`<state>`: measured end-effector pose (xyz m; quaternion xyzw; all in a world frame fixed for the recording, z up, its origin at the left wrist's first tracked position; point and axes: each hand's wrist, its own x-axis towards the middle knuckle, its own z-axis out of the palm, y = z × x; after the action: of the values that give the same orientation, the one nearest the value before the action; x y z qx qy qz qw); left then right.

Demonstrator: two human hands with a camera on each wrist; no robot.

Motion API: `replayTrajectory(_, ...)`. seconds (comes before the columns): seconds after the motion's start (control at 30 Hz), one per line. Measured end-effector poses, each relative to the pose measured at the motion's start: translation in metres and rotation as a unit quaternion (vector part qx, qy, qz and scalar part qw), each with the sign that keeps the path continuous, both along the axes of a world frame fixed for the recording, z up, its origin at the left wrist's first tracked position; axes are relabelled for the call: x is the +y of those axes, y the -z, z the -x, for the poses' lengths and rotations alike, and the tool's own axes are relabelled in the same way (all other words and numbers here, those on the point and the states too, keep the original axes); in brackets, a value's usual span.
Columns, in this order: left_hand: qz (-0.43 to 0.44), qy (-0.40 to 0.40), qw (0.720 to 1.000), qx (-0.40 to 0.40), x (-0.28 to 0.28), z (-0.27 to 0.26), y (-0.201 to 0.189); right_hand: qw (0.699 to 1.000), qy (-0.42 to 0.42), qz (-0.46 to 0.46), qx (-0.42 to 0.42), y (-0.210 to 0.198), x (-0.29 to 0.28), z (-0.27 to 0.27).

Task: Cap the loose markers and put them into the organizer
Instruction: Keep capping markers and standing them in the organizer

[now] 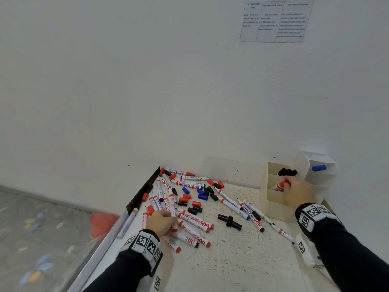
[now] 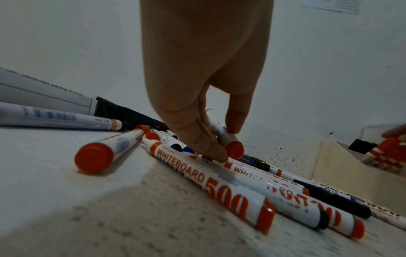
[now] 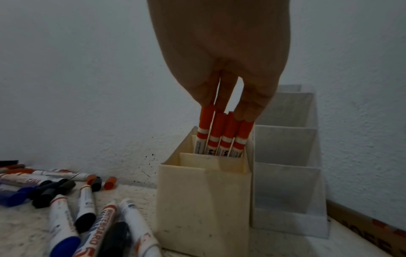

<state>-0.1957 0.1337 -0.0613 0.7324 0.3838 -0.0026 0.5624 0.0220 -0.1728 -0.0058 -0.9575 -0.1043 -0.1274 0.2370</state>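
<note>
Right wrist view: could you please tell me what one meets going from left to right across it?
Loose markers and caps on the table → cream organizer with four red-capped markers under the right hand's fingertips → white tiered organizer → cardboard edge.

Four red-capped white markers [image 3: 222, 137] stand upright in the cream plastic organizer's [image 3: 204, 205] second compartment; uncapped markers [image 1: 195, 220] and loose caps [image 1: 190, 200] lie scattered left of it.

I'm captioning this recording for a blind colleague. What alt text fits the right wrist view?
A right hand lowers four red-capped markers cap-up into a rear compartment of a cream organizer by a white wall. A paler tiered organizer stands beside it, and loose markers and caps lie on the speckled tabletop to the left.
</note>
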Motion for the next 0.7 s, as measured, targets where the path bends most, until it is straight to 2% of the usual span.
replayTrajectory(0.07, -0.007, -0.007, 1.000, -0.012, 0.001, 0.001, 0.000, 0.997, 0.010, 0.069, 0.027, 0.002, 0.003, 0.000)
replayTrajectory(0.17, -0.047, -0.016, 0.998, -0.026, 0.001, 0.001, 0.001, 0.998, 0.015, 0.056, -0.014, 0.003, 0.020, 0.013)
replayTrajectory(0.27, -0.066, -0.015, 0.997, -0.038, 0.001, 0.002, -0.001, 0.994, -0.069, 0.044, -0.068, 0.008, 0.052, 0.034)
replayTrajectory(0.3, -0.066, -0.015, 0.997, -0.042, 0.002, 0.003, -0.002, 0.992, -0.117, 0.036, -0.043, 0.011, 0.065, 0.039)
replayTrajectory(0.37, -0.070, -0.012, 0.997, -0.044, 0.005, 0.006, -0.005, 0.973, -0.221, 0.021, 0.070, 0.020, 0.094, 0.049)
replayTrajectory(0.47, -0.076, -0.024, 0.996, -0.044, 0.011, 0.013, -0.006, 0.921, -0.318, 0.092, 0.206, 0.031, 0.137, 0.065)
replayTrajectory(0.53, -0.070, -0.028, 0.996, -0.043, 0.016, 0.019, -0.005, 0.900, -0.339, 0.138, 0.239, 0.037, 0.162, 0.075)
replayTrajectory(0.7, -0.073, -0.008, 0.997, -0.035, 0.024, 0.029, -0.007, 0.882, -0.331, 0.233, 0.241, 0.050, 0.192, 0.086)
